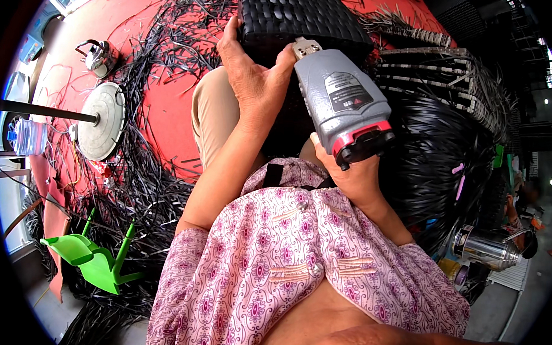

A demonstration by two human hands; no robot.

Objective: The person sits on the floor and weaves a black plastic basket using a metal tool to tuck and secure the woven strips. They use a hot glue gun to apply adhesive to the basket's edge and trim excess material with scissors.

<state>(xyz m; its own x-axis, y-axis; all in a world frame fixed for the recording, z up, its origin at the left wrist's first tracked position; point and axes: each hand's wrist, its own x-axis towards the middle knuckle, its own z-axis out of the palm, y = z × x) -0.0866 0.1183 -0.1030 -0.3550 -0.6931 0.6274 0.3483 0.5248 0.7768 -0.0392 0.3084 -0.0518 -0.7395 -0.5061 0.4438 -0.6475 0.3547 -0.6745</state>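
Observation:
A black woven piece with a box-like shape stands in front of me at the top of the view. My left hand is closed on its near left edge, with the thumb stretched toward the tool's metal nose. In my right hand is a grey and red staple gun, held from underneath, so its handle and most of my fingers are hidden. The gun's nose points away from me and reaches the near edge of the woven piece; whether it presses against it I cannot tell.
Black strips lie strewn over the red floor covering. Thick black bundles rise at my right, a steel flask beyond. Leftward are a kettle, a pole's round base and a green plastic chair.

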